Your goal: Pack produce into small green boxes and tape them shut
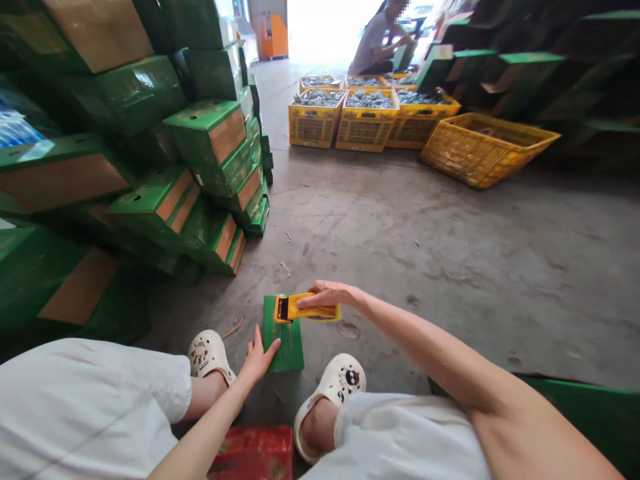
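So the green box is sitting on the floor between two white shoes, with a yellow tool laid across its far end, and the right hand has its grip wrapped over that tool. The left hand is at the box's near left side, grip pretty wide, thumb on the box and fingers stretched out along the edge. Further out there's something red below, stacked green cartons off left, and filled yellow crates up ahead, with another person just past them.
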Motion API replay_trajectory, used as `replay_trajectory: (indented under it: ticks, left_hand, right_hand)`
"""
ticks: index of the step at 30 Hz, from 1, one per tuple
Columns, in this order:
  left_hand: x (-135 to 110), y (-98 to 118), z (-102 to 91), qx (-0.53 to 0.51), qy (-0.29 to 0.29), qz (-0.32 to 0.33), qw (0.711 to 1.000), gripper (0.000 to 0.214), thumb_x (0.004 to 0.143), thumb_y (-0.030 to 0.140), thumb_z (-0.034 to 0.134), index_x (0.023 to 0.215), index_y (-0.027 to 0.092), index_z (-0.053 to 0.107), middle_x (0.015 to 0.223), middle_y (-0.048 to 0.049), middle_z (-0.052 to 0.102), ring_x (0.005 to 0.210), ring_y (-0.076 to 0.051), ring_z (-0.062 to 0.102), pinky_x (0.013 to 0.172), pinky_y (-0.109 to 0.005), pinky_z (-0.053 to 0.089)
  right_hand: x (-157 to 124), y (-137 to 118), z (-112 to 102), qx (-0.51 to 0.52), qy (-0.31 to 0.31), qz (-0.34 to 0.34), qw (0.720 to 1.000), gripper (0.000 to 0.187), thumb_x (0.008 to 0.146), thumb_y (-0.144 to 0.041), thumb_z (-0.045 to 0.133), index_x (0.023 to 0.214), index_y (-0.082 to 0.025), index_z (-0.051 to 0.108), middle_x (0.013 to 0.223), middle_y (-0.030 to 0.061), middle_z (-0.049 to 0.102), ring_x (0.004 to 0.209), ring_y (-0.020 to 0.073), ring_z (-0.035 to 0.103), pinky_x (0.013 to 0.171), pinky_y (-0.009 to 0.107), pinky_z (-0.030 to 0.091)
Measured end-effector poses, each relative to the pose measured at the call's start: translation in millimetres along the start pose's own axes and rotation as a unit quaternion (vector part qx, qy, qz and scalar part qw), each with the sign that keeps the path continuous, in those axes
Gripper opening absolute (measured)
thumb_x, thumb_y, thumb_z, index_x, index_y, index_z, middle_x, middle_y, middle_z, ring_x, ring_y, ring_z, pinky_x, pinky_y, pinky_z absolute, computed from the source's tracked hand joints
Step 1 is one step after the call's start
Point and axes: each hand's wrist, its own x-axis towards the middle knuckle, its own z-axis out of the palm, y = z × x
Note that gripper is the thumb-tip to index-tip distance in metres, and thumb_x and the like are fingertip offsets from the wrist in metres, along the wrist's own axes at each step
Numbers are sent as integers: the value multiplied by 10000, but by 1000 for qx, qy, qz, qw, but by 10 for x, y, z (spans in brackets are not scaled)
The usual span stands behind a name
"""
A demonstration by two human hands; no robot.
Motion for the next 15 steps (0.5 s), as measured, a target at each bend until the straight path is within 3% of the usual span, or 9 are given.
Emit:
replay_trajectory:
  ticks: [2, 4, 5, 7, 9, 10, 12, 15]
  left_hand:
    - [27, 59, -83, -107, 24, -55, 992, 810, 1020, 596, 499, 1667, 138, 329, 1549, -265, 571, 1405, -351, 621, 1176, -518, 454]
    - [85, 139, -241, -264, -1, -95, 960, 681, 1036, 584, 497, 1561, 151, 484, 1469, -229, 637, 1259, -310, 709, 1117, -481, 523]
    - [111, 188, -324, -354, -41, -122, 926, 624, 1043, 592, 501, 1482, 153, 556, 1393, -208, 685, 1153, -280, 750, 1059, -453, 567]
    - [133, 292, -458, -513, -150, -182, 825, 565, 1044, 620, 535, 1329, 145, 646, 1238, -175, 752, 984, -230, 780, 940, -395, 624]
    - [110, 380, -528, -614, -228, -220, 723, 488, 1026, 590, 625, 1212, 143, 688, 1111, -137, 786, 880, -192, 779, 854, -339, 643]
    - [89, 413, -540, -642, -245, -231, 689, 420, 1012, 536, 681, 1158, 142, 703, 1054, -117, 795, 834, -174, 773, 818, -312, 644]
    - [44, 455, -537, -671, -245, -244, 656, 270, 985, 390, 759, 1070, 137, 719, 966, -86, 800, 765, -150, 762, 759, -269, 639]
    - [14, 481, -513, -686, -226, -250, 645, 125, 952, 227, 784, 1009, 131, 728, 909, -65, 800, 754, -148, 767, 723, -248, 633]
  right_hand:
    - [-60, 14, -13, 12, -14, -11, 1000, 703, 794, -851, 671, 914, -167, 779, 824, 5, 719, 722, 153, 618, 569, 224, 397]
    - [-109, 20, -9, 22, -30, -24, 999, 710, 790, -857, 671, 935, -171, 784, 830, -2, 721, 727, 151, 618, 574, 219, 408]
    - [-127, 17, 1, 26, -37, -31, 998, 711, 792, -858, 668, 943, -172, 784, 829, -4, 718, 722, 147, 611, 572, 217, 409]
    - [-152, 1, 31, 30, -50, -42, 997, 717, 795, -859, 661, 944, -169, 781, 811, -9, 701, 704, 139, 589, 562, 216, 405]
    - [-165, -21, 65, 34, -67, -55, 996, 716, 797, -855, 661, 939, -163, 775, 797, -13, 682, 693, 134, 576, 557, 215, 405]
    - [-168, -30, 80, 39, -75, -62, 994, 712, 799, -851, 663, 941, -161, 773, 797, -15, 677, 694, 133, 576, 557, 215, 409]
    - [-166, -36, 101, 45, -87, -73, 993, 699, 801, -839, 669, 937, -160, 768, 790, -18, 663, 694, 132, 574, 553, 213, 411]
    - [-152, -25, 108, 27, -84, -73, 993, 683, 795, -831, 677, 901, -162, 761, 751, -27, 623, 679, 128, 549, 530, 209, 392]
